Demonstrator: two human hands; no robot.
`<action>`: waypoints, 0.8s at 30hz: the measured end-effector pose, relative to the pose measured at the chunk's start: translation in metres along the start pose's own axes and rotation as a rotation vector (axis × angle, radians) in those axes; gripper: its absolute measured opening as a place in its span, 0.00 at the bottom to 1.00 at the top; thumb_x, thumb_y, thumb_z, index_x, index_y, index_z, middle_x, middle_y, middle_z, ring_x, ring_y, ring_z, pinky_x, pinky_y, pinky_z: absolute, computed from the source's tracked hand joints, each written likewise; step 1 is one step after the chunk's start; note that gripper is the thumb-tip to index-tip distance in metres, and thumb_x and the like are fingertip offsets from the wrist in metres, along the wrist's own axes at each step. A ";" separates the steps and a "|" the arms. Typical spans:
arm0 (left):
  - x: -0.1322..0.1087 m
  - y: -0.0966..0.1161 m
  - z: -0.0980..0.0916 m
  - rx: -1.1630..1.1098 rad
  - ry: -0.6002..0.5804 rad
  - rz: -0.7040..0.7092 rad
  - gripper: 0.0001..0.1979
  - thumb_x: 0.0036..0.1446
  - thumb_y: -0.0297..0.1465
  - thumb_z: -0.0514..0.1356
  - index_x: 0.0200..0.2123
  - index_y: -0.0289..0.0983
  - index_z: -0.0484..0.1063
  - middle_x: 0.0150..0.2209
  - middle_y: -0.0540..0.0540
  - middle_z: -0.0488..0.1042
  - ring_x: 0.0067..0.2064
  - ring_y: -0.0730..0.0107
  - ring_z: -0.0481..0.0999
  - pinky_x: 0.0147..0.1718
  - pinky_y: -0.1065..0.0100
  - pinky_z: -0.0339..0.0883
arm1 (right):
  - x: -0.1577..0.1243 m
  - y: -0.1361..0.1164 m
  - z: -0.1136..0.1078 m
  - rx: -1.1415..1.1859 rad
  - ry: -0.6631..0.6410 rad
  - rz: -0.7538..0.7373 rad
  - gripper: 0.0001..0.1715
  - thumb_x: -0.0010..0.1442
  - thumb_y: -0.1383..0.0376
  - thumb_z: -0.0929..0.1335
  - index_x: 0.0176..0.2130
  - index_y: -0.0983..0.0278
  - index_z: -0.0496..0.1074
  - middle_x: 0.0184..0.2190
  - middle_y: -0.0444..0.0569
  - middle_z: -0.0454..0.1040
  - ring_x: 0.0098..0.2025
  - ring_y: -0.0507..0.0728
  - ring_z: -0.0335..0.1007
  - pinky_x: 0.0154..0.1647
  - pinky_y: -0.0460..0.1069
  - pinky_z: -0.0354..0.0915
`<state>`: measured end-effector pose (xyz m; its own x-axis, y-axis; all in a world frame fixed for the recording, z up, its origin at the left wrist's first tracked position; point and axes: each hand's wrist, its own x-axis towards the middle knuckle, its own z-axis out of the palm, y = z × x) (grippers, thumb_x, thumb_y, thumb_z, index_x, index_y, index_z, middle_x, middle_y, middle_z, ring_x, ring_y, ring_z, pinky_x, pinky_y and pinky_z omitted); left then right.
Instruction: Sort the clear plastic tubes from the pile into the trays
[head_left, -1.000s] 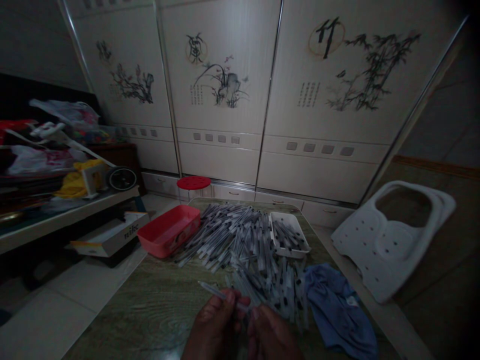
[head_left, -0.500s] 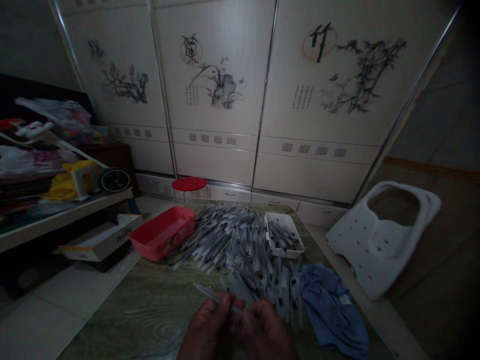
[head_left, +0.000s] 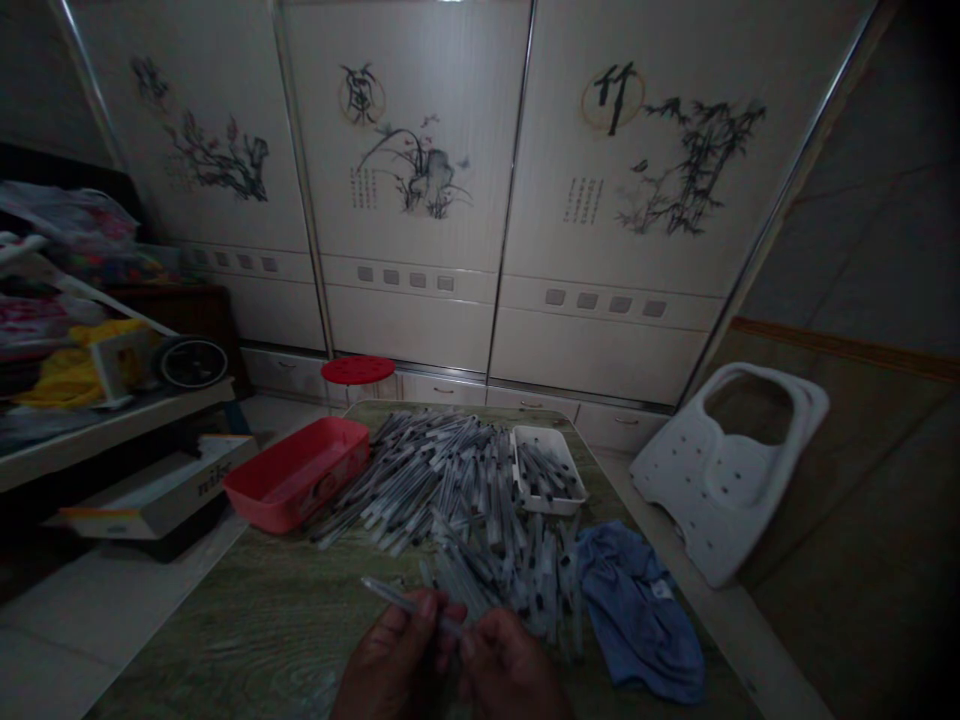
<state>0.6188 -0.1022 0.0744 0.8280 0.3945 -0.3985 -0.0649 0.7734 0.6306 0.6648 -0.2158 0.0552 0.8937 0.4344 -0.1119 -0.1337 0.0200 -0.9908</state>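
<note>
Above the near part of the table, a slim translucent pen (head_left: 386, 592) is pinched between both of my hands, its tip pointing up and left. My left hand (head_left: 394, 645) is closed round the pen's middle. At the pen's other end, my right hand (head_left: 508, 662) is closed, its thumb and fingers covering that end. Just beyond my hands lies a large heap of similar clear pens with dark parts (head_left: 442, 470). A white tray (head_left: 556, 506) at the heap's right holds several small dark-ended pen parts, too dim to make out exactly.
A red plastic bin (head_left: 277, 515) stands left of the heap. A crumpled blue cloth (head_left: 637, 610) lies at the right of the wooden table (head_left: 247, 620). A red stool (head_left: 358, 370) is behind the table, and a white plastic seat (head_left: 724, 470) leans on the right.
The view has turned slightly right, so everything appears shifted left. Both hands keep hold of the pen, with little visible change in their grip.
</note>
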 end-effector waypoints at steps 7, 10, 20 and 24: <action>0.006 0.001 -0.004 0.034 -0.002 0.029 0.21 0.46 0.40 0.79 0.37 0.36 0.76 0.32 0.44 0.83 0.25 0.74 0.74 0.25 0.73 0.66 | 0.004 -0.009 -0.011 0.109 -0.133 0.178 0.39 0.53 0.29 0.69 0.33 0.62 0.68 0.20 0.40 0.75 0.12 0.44 0.55 0.14 0.41 0.48; 0.007 0.007 -0.007 0.039 0.057 0.042 0.22 0.46 0.39 0.79 0.39 0.36 0.76 0.33 0.43 0.84 0.29 0.73 0.77 0.28 0.73 0.68 | 0.005 -0.014 -0.017 0.187 -0.143 0.230 0.32 0.55 0.38 0.73 0.33 0.61 0.67 0.23 0.42 0.79 0.12 0.45 0.61 0.14 0.41 0.49; -0.013 0.030 0.005 0.275 -0.017 0.159 0.22 0.47 0.45 0.77 0.38 0.37 0.77 0.33 0.45 0.83 0.30 0.67 0.78 0.30 0.68 0.71 | 0.003 -0.014 -0.015 0.097 -0.230 0.232 0.30 0.55 0.39 0.72 0.32 0.63 0.68 0.18 0.38 0.72 0.14 0.44 0.54 0.18 0.42 0.48; -0.006 0.041 -0.006 0.226 0.117 0.163 0.23 0.50 0.45 0.75 0.42 0.38 0.75 0.32 0.47 0.81 0.26 0.70 0.76 0.27 0.69 0.69 | 0.002 -0.029 -0.034 -0.148 -0.128 0.161 0.19 0.60 0.49 0.69 0.30 0.61 0.69 0.17 0.35 0.64 0.19 0.48 0.55 0.23 0.44 0.50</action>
<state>0.6078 -0.0697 0.0986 0.7461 0.5690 -0.3459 -0.0551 0.5705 0.8194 0.6852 -0.2462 0.0811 0.8031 0.5321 -0.2682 -0.1978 -0.1866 -0.9623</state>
